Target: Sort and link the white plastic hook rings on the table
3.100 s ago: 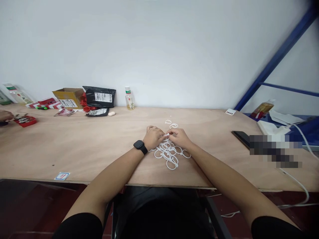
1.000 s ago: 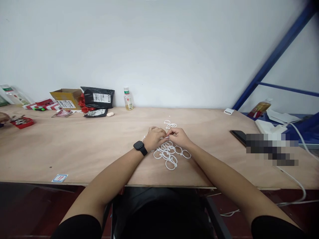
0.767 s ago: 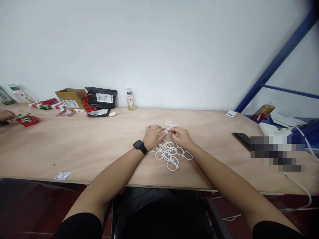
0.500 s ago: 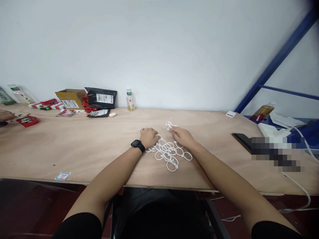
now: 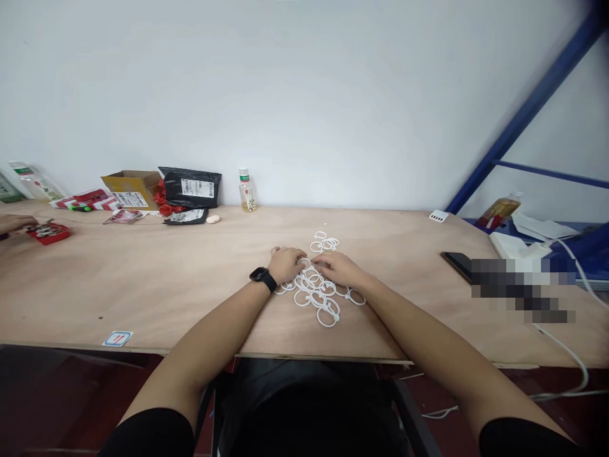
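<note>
Your pile of white rings (image 5: 318, 297) lies flat on the table (image 5: 190, 279), dead centre in front of you, loops overlapping in a loose tangle. Both of your hands are on its far side. Your left hand (image 5: 287, 263) rests palm down on the 10 o'clock edge, fingers curled onto the loops, and I cannot tell whether it pinches one. Your right hand (image 5: 339, 268) covers the 1 o'clock edge, fingers stretched out flat and apart, gripping nothing, its fingertips almost meeting the left hand's. A black watch (image 5: 261, 277) sits on your left wrist.

At 12 o'clock, just beyond your fingers, a small separate cluster of rings (image 5: 325, 243) lies clear of the main pile. Further out at 11 o'clock a small bottle (image 5: 246, 190) stands upright by the wall. Towards 10 o'clock there's a black parcel bag (image 5: 190, 187) with a cardboard box (image 5: 130, 188) touching its left side.

Far out at 9 o'clock, another person's hand (image 5: 14, 222) is just beside a red tray (image 5: 47, 232). At 3 o'clock a dark phone (image 5: 457, 260) lies flat, well apart from the rings. At 8 o'clock, near the table's front edge, there's a small sticker (image 5: 117, 338).
</note>
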`<state>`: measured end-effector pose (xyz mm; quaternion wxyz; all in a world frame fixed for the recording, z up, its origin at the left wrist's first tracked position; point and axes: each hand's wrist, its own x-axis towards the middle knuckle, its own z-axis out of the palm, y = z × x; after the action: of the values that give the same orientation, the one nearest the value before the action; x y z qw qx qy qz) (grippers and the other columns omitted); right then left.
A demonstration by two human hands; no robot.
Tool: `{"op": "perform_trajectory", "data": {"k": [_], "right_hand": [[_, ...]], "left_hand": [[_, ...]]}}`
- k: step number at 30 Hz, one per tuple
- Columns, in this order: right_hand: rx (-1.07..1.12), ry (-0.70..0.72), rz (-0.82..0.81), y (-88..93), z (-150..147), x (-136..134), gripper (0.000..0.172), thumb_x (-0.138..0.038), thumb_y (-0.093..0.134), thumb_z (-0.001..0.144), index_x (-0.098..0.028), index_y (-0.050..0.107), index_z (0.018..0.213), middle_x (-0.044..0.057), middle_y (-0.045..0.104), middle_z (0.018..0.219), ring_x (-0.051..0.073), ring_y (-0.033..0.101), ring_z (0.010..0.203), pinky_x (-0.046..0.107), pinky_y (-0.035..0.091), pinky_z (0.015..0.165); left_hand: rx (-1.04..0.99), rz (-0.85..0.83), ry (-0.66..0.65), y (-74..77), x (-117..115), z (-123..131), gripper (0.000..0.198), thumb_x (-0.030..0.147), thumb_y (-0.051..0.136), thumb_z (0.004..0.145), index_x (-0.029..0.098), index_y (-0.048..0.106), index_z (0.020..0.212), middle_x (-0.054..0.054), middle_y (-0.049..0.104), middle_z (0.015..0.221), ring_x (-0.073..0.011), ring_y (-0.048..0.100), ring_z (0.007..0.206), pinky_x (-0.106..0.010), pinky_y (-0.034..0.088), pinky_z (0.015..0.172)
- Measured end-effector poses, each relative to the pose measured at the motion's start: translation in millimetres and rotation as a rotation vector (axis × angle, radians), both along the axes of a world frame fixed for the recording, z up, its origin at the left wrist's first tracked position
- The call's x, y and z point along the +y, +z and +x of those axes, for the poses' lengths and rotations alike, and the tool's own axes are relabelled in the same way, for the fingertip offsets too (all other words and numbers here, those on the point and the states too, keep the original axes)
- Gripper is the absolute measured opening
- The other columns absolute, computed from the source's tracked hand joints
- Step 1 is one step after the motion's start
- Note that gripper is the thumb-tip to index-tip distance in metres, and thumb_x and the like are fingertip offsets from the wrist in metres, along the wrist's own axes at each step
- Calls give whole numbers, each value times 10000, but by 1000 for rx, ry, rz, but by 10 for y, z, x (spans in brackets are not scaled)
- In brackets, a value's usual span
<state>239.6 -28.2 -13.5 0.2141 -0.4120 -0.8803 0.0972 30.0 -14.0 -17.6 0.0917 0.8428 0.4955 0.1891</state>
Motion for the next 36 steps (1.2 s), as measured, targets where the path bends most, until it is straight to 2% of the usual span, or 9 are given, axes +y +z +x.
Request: {"op": "perform_trajectory", "data": {"k": [2, 6, 10, 14, 17, 21, 26, 31, 36], "right_hand": [[-16, 3, 1, 2, -21, -10, 275, -194, 577, 832, -219, 699, 1077, 68, 716, 1052, 220, 639, 968, 345, 474, 864], [-2, 4, -15, 36, -28, -27, 229, -216, 573, 839, -206, 711, 1022, 62, 717, 941, 204, 627, 874, 316, 459, 799], [101, 18, -63, 77, -44, -58, 226, -248, 521, 878, -213, 693, 1021, 28, 701, 875, 172, 607, 804, 278, 444, 737], [207, -20, -92, 64, -58, -70, 225, -278, 477, 904, -192, 684, 917, 20, 682, 810, 165, 598, 767, 270, 438, 710], [338, -66, -152, 23, -46, -57, 222, -313, 479, 904, -189, 659, 941, 18, 687, 830, 163, 609, 753, 273, 456, 701], [529, -84, -231, -10, -26, -45, 236, -334, 499, 890, -187, 639, 1012, 37, 708, 922, 184, 650, 856, 305, 495, 766], [599, -53, -274, -5, -22, -51, 243, -314, 521, 872, -190, 668, 1020, 48, 718, 953, 193, 668, 904, 321, 510, 808], [591, -125, -219, -4, -37, -43, 219, -220, 520, 802, -185, 710, 905, 27, 727, 833, 182, 668, 802, 284, 514, 723], [525, -202, -124, -4, -40, -34, 203, -138, 515, 695, -175, 714, 716, 13, 708, 698, 160, 633, 657, 248, 485, 615]], "left_hand": [[-18, -1, -27, 23, -14, 12, 282, 302, 558, 821, 267, 684, 1071, -40, 719, 977, -233, 602, 978, -432, 305, 932], [-65, 57, -20, 88, -58, 47, 238, 323, 501, 874, 254, 723, 923, -40, 714, 922, -216, 604, 950, -416, 306, 915], [-130, 109, 24, 134, -87, 60, 254, 369, 496, 895, 238, 713, 889, -33, 717, 887, -207, 609, 909, -404, 314, 900], [-155, 130, 2, 152, -102, 54, 252, 387, 511, 895, 236, 713, 888, -26, 721, 892, -206, 613, 915, -402, 310, 908], [-174, 138, -45, 166, -122, 59, 294, 431, 503, 907, 237, 718, 860, -21, 726, 894, -190, 613, 904, -392, 304, 922], [-179, 136, -97, 176, -143, 73, 344, 461, 484, 920, 227, 721, 833, -32, 731, 882, -182, 614, 887, -383, 301, 918], [-169, 144, -104, 158, -123, 67, 343, 455, 479, 925, 232, 723, 834, -32, 730, 876, -182, 618, 885, -384, 296, 910], [-149, 135, -129, 137, -114, 66, 316, 440, 495, 921, 230, 720, 854, -31, 730, 886, -176, 619, 878, -376, 296, 904], [-85, 159, -232, 145, -168, 108, 324, 425, 481, 930, 214, 698, 814, -19, 725, 856, -175, 618, 861, -380, 290, 893]]}}
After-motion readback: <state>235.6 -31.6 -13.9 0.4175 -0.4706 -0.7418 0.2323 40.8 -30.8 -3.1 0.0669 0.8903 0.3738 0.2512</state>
